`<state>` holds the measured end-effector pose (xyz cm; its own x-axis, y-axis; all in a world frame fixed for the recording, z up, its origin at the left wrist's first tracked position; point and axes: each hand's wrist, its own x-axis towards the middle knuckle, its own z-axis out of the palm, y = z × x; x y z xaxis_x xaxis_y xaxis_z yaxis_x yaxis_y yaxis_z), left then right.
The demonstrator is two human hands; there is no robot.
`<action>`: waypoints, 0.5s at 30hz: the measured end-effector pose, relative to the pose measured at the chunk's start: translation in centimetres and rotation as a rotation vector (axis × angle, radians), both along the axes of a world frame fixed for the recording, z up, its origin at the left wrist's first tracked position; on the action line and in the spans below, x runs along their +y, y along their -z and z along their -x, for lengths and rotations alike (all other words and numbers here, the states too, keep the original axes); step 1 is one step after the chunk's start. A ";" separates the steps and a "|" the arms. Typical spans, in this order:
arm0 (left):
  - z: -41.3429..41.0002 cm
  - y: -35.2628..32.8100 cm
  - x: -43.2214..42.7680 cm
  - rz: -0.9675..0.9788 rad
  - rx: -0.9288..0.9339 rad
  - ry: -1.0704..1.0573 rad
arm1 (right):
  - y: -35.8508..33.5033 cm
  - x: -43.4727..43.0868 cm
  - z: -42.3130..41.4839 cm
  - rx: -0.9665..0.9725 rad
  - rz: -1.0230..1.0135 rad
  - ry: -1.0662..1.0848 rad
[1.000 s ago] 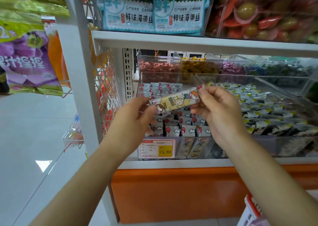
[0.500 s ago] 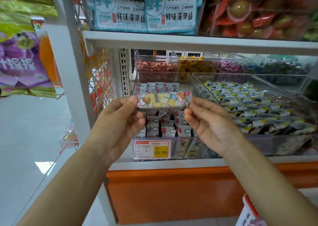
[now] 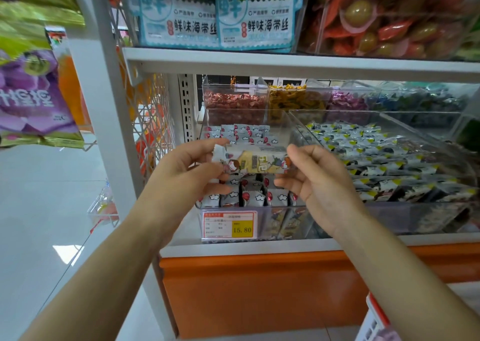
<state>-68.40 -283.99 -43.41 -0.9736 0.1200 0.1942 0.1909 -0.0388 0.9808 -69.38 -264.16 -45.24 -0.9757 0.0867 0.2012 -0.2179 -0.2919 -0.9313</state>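
Note:
I hold a small snack bar [image 3: 255, 161] in a cartoon-printed wrapper level in front of a shop shelf. My left hand [image 3: 191, 170] pinches its left end between thumb and fingers. My right hand [image 3: 315, 178] pinches its right end. The bar hovers above a clear plastic bin [image 3: 285, 122] that holds several similar grey and red wrapped bars [image 3: 249, 197] standing in rows.
A yellow price tag [image 3: 230, 224] reading 15.80 sits on the bin's front. A second clear bin [image 3: 428, 164] of dark wrapped snacks lies to the right. Candy bins line the back; seaweed bags [image 3: 215, 13] fill the shelf above. White shelf post [image 3: 114, 122] stands left.
The bar was tilted with its right end high, then levelled out. Both hands shifted slightly and the bar now sits level over the bin, with the view moved a little closer.

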 end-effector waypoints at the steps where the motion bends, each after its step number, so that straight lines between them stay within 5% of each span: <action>1: -0.1 -0.1 0.0 -0.007 -0.008 0.015 | 0.0 0.1 0.0 0.034 -0.018 0.009; 15: -0.2 0.0 0.0 0.340 0.178 -0.076 | 0.2 0.0 -0.2 0.140 -0.377 0.068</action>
